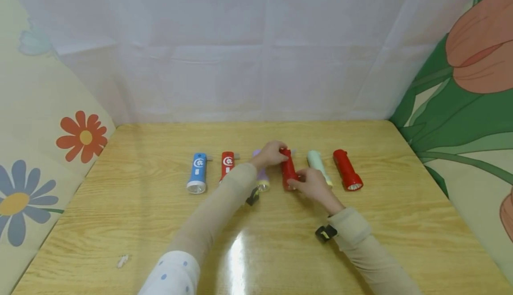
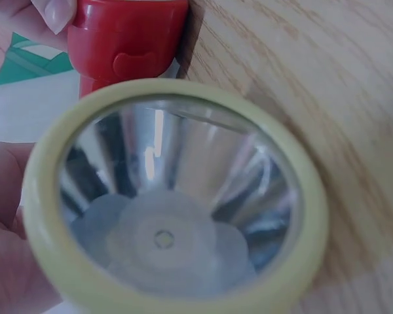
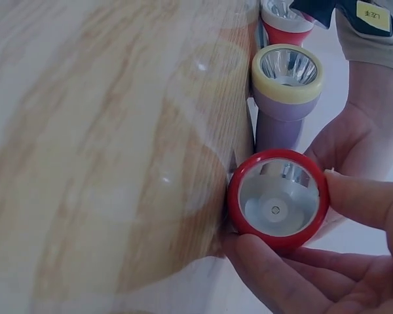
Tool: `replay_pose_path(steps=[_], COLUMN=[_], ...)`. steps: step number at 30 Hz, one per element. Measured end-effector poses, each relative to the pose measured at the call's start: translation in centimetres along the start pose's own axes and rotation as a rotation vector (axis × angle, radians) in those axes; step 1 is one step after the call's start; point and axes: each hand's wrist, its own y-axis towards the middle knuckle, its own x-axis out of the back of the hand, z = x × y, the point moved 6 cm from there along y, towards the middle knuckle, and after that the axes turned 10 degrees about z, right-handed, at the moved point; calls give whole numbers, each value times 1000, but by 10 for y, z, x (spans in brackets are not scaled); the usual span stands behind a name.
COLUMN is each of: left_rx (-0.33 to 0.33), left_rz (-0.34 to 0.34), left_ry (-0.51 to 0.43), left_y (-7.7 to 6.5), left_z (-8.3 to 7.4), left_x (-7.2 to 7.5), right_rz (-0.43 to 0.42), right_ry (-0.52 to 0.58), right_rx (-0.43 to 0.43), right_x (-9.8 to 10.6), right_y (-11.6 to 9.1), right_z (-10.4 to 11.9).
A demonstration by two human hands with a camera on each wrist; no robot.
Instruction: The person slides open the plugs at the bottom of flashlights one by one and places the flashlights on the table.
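A red flashlight (image 1: pixel 287 170) lies in the middle of a row on the table, its lens toward the person. At its tail end, my left hand (image 1: pixel 271 153) holds it with curled fingers. My right hand (image 1: pixel 314 183) grips the lens end, thumb on one side and fingers on the other, as the right wrist view shows around the red-rimmed lens (image 3: pixel 275 196). A purple flashlight (image 1: pixel 262 179) with a yellow rim is just left of it, partly hidden under the left forearm. Its yellow rim (image 2: pixel 314 203) fills much of the left wrist view. Right of the held one lies a mint flashlight (image 1: pixel 315 160).
At the row's left end are a blue flashlight (image 1: pixel 198 170) and a red flashlight with a white emblem (image 1: pixel 227 162), its front hidden by the sleeve. Another red flashlight (image 1: pixel 347 169) ends the row at right. A small white scrap (image 1: pixel 122 260) lies front left on the wooden table (image 1: pixel 100 224).
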Motion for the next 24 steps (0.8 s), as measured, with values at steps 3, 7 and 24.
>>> replay_pose_path(steps=[3, 7, 24], left_rx=[3, -4, -15], left_rz=[10, 20, 73], left_ry=[0, 26, 48], left_y=[0, 1, -3], left_z=[0, -1, -4], left_x=[-1, -2, -3], right_rz=[1, 1, -36], right_ry=[11, 19, -23], right_rx=[1, 7, 35], right_x=[-1, -1, 3], right_y=[1, 2, -4], right_z=[0, -1, -6])
